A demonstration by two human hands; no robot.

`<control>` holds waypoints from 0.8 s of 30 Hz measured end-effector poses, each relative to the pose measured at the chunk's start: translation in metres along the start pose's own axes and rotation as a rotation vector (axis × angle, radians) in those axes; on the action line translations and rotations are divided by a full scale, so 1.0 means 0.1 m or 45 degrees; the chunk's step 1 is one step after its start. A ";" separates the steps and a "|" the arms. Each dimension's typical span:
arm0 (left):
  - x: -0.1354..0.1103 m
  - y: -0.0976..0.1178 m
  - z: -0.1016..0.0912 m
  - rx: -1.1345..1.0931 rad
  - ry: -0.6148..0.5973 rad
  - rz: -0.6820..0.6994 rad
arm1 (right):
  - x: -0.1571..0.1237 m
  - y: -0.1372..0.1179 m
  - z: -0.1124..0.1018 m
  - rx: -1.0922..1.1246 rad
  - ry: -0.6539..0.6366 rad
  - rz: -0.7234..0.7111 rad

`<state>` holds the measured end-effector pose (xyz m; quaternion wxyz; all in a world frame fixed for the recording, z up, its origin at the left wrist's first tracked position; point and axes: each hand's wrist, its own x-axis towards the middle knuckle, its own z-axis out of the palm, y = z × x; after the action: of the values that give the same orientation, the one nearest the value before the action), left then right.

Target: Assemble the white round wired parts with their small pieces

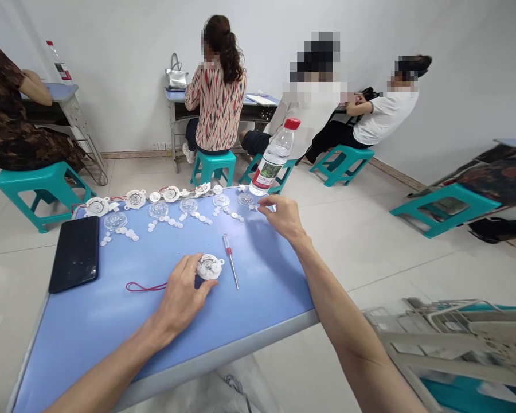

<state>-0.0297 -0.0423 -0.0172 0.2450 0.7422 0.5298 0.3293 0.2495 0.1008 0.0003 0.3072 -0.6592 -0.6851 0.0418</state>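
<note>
My left hand (184, 289) grips a round white plastic casing (209, 267) by its left edge, thumb below and fingers above. Its open face shows inner parts, and a small ring sticks out at the right. A red cord (146, 286) lies in a loop left of this hand. At the far right of the blue table, my right hand (284, 217) has thumb and forefinger pinched together beside small white parts (252, 207) and a clear round cover (246, 198). Whatever is between those fingertips is too small to make out. A screwdriver (231, 261) lies between my hands.
Along the blue table's (155, 332) back edge are several white casings (135, 199), clear covers (158, 209) and small white discs (131, 234). A water bottle (272, 160) stands at the back right corner, a black phone (74, 253) at the left. Several people sit on green stools (215, 166) beyond.
</note>
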 end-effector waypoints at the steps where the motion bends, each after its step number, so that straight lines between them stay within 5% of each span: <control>1: 0.00 0.00 0.00 -0.003 -0.005 -0.005 | -0.05 -0.07 -0.03 0.069 -0.010 -0.055; 4: -0.01 0.01 -0.01 -0.004 -0.008 -0.006 | -0.24 -0.32 -0.15 0.424 -0.091 -0.344; 10: 0.00 0.02 0.01 -0.016 0.006 0.021 | -0.57 -0.80 -0.28 0.586 -0.488 -0.874; 24: -0.01 0.05 0.00 -0.019 0.015 0.036 | -0.71 -0.96 -0.16 0.264 -0.714 -1.035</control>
<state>-0.0265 -0.0445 -0.0141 0.2427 0.7459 0.5180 0.3412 0.1692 0.0169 0.0317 0.1665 -0.2685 -0.9349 0.1620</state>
